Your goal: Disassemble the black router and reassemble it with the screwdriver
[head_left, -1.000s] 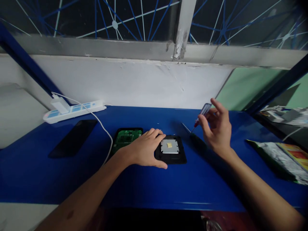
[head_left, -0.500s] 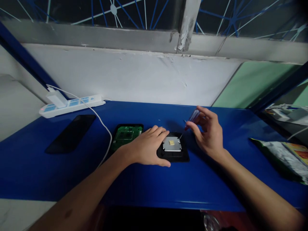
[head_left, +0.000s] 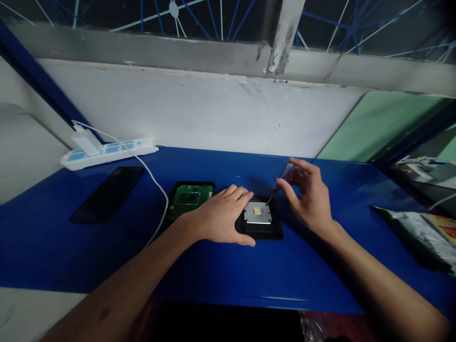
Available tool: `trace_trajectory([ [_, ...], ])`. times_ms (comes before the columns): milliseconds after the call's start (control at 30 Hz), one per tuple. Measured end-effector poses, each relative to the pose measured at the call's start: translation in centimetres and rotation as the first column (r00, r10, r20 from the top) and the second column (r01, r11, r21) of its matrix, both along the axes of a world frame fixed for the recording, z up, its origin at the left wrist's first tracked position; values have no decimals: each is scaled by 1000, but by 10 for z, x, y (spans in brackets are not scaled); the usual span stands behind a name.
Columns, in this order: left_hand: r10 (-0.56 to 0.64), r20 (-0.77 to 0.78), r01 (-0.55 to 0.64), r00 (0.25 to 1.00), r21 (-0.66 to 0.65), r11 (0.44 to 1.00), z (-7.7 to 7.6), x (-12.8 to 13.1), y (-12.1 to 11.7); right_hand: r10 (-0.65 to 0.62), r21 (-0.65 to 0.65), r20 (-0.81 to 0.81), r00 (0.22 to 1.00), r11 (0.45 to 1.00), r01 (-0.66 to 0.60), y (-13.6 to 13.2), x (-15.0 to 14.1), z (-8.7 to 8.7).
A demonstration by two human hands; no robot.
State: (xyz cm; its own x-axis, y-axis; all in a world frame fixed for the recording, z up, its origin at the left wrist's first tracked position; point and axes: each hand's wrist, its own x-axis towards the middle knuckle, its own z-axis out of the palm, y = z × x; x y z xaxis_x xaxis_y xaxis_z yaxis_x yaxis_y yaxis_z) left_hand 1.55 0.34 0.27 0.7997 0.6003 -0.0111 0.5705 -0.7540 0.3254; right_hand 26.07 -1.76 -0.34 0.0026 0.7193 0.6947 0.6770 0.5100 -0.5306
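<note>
A black plastic housing (head_left: pixel 276 232) lies flat on the table, with a silver metal plate (head_left: pixel 263 217) in it. A small yellowish square pad (head_left: pixel 257 211) sits in the middle of the plate. My left hand (head_left: pixel 226 213) grips the housing's left side, fingers over the far part and thumb at the near edge. In my right hand (head_left: pixel 308 192) is a screwdriver (head_left: pixel 286 172) with a clear purplish handle, pinched between thumb and fingers. Its thin shaft slants down to the plate's far right corner. Beside my left hand, a green circuit board (head_left: pixel 187 197) rests in another black shell, partly hidden by my forearm.
A black phone-like slab (head_left: pixel 109 194) lies on the blue table (head_left: pixel 228 275) at left. Behind it stands a white power strip (head_left: pixel 131 148) with a plugged-in charger (head_left: pixel 86 142). The charger's white cable (head_left: pixel 156 183) runs toward me. A crumpled packet (head_left: pixel 416 232) lies at right.
The view has shifted slightly, moving most things a little to the right. Both hands keep their holds, and the screwdriver tip stays at the plate's far right corner.
</note>
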Motion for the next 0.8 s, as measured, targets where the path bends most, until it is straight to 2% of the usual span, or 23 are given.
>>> trace_trajectory([
  [200, 3, -14, -3, 1000, -13, 1000, 3, 0, -1, -2, 38, -14, 1000, 999, 3, -1, 0, 0],
  [333, 0, -14, 0, 1000, -17, 1000, 5, 1, 0, 3, 79, -85, 996, 997, 4, 2, -3, -1],
  [467, 6, -20, -7, 1000, -27, 1000, 5, 2, 0, 8, 7, -145, 989, 1000, -7, 4, -9, 2],
  [800, 27, -24, -28, 999, -39, 999, 5, 2, -2, -8, -73, -155, 988, 997, -4, -3, -11, 18],
])
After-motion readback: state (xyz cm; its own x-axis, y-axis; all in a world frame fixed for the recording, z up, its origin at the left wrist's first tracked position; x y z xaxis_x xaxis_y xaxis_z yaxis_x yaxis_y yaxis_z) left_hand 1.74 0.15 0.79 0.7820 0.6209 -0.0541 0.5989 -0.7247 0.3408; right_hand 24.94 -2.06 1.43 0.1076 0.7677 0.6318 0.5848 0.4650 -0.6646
